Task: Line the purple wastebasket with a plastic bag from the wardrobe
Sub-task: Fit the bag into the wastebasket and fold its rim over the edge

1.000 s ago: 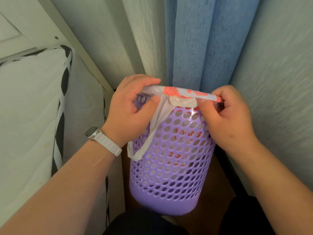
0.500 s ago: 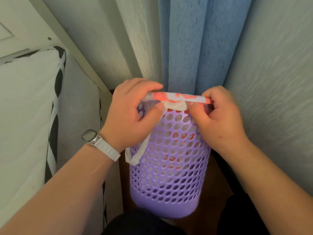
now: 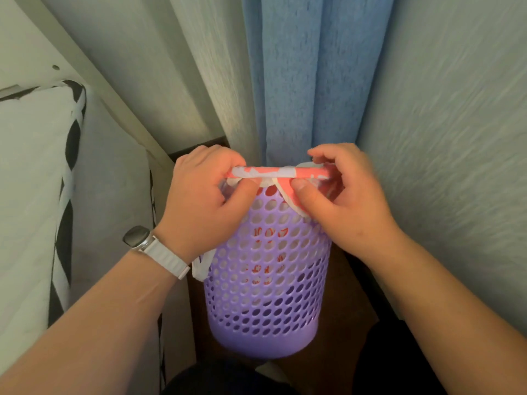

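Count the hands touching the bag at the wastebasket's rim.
2: left hand grips the bag at the wastebasket rim's left, right hand at its right.

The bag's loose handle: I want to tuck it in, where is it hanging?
Head view: the bag's loose handle hangs outside the wastebasket, on its left, just below the left hand.

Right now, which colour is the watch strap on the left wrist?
White watch strap, seen in the head view.

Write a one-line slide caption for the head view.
Left hand and right hand fold a white-and-red plastic bag over the perforated purple plastic wastebasket rim.
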Available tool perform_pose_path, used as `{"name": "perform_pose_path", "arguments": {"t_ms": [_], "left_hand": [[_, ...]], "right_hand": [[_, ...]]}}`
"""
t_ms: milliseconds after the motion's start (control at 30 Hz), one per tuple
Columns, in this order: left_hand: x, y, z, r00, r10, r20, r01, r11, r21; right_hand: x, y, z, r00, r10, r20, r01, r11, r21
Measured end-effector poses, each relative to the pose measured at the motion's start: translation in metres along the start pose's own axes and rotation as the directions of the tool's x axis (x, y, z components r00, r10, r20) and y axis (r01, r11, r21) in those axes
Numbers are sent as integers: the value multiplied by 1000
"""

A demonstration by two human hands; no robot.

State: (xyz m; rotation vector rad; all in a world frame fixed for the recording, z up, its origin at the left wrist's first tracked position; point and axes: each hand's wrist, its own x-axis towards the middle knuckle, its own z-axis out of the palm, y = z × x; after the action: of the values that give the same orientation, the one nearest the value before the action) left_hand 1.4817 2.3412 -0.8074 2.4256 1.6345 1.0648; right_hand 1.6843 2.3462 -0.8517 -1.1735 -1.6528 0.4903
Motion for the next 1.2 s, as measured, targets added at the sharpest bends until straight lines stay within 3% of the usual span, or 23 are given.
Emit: {"name": "perform_pose_path", "arguments": {"t_ms": [167,300,500,633,800,1000,1200], "left_hand": [[1,4,-1,998,-22,-51,19,997,-69],[4,6,-6,999,9,35,-6,996,-93],[3,23,-4,971,163,175,-190,971,148],[0,16,1,960,164,228,-202,967,155],[-2,6,-1,965,143,222,-175,976,132],[1,1,-4,991,103,81,-104,994,11],[-4,4,0,997,64,41,-62,997,-48]], "right_hand": [[2,9,-5,996,62,-62,-58,997,58],[1,6,-2,990,85,-110,-80,996,48],[-3,-3,11,996,0,-88,-9,995,-102],[-6,-6,17,997,34,-66,-38,998,-54],[-5,2,9,998,-49,40,50,998,-28],[0,22,2,999,3,-47,1,996,87],[0,19,8,985,113,-131,-90,982,167]]}}
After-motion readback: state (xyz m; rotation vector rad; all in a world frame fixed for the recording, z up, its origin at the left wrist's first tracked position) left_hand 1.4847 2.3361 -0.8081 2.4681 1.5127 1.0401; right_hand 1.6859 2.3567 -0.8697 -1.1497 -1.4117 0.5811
